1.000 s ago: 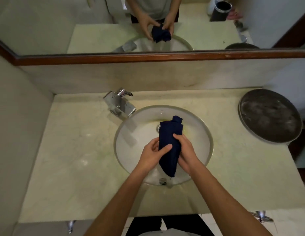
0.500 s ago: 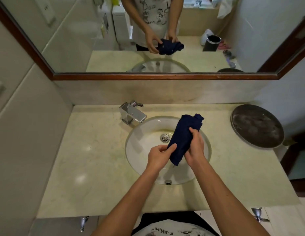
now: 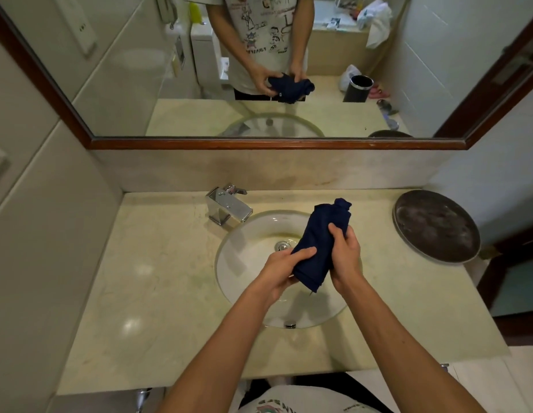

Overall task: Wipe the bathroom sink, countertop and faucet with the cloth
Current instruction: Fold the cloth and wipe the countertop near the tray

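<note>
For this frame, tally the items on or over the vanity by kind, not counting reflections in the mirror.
Cloths: 1, the dark blue cloth, held over the sink by both the left hand and the right hand
Sink basins: 1, the round sink
Faucets: 1, the chrome faucet
Round dark trays: 1, the tray on the countertop
Total: 4

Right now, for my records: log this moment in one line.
both hands: left hand, right hand | holding: rolled dark-blue cloth | over: white round sink | wiping: not started

Navy cloth (image 3: 320,242), cream marbled countertop (image 3: 158,278), white sink (image 3: 250,263), chrome faucet (image 3: 228,207), dk grey round tray (image 3: 436,226).
</note>
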